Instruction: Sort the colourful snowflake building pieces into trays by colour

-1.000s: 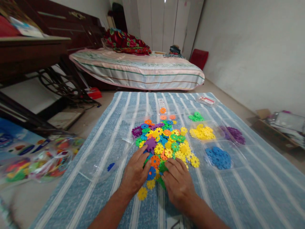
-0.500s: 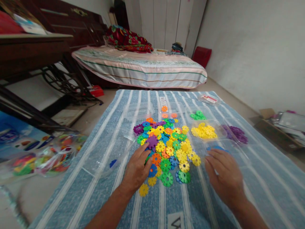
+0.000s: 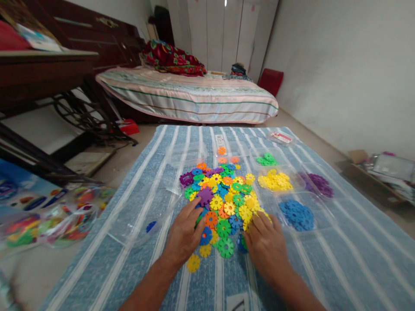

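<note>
Flower-shaped plastic discs [image 3: 223,227], in several colours, lie in a loose pile on the striped cloth. My left hand [image 3: 184,226] rests at the pile's left side, its index finger touching a purple disc [image 3: 205,196]; thumb and fingers are apart. My right hand [image 3: 266,239] reaches over the pile's right edge with bent fingers spread from the thumb, close to yellow discs [image 3: 245,214] and a blue disc [image 3: 241,242]. It partly covers them. To its right, blue discs [image 3: 296,214] fill a clear plastic box.
Clear boxes behind the pile hold yellow discs [image 3: 275,180], green discs [image 3: 267,159], purple discs [image 3: 318,185] and a few orange discs [image 3: 221,150]. A tilted clear container [image 3: 129,226] with a dark blue piece lies left. Bags of coloured pieces [image 3: 69,216] are on the floor.
My right hand has moved left from above the box of blue discs to the pile's right edge. The blue discs are uncovered now. My left hand has stayed at the purple disc.
</note>
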`<state>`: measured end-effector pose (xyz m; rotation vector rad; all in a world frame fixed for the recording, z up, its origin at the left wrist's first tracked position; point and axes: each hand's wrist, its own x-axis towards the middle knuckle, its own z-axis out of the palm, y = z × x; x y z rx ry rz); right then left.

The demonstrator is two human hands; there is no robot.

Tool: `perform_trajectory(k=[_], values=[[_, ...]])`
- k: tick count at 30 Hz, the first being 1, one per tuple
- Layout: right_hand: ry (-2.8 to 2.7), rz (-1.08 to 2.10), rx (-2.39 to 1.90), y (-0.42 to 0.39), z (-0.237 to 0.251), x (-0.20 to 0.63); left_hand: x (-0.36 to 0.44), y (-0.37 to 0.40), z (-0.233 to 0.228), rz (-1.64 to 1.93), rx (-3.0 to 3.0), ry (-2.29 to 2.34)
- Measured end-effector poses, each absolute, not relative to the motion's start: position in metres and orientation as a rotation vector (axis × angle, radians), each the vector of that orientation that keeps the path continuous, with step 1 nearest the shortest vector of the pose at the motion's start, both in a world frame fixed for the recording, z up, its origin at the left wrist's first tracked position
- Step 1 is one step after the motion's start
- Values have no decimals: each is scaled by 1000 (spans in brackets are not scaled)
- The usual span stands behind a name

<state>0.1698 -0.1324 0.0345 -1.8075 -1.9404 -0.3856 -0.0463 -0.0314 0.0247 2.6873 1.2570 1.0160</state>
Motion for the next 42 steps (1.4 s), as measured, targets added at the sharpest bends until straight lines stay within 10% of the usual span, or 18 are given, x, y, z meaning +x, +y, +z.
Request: perform_trajectory(k=[9, 16, 30, 42], values=[[-1943, -249, -1578, -131, 75, 189, -47, -31, 24, 996, 2672, 1259], [-1688, -811, -1719, -99, 110, 236, -47, -32, 25, 986, 2668, 1251], [-2123, -380, -1713, -107, 36, 190, -46, -34, 28, 970, 2675, 1267], [-2001, -460, -1525, -105, 82, 222, -47, -33, 27, 965, 2619, 1271]])
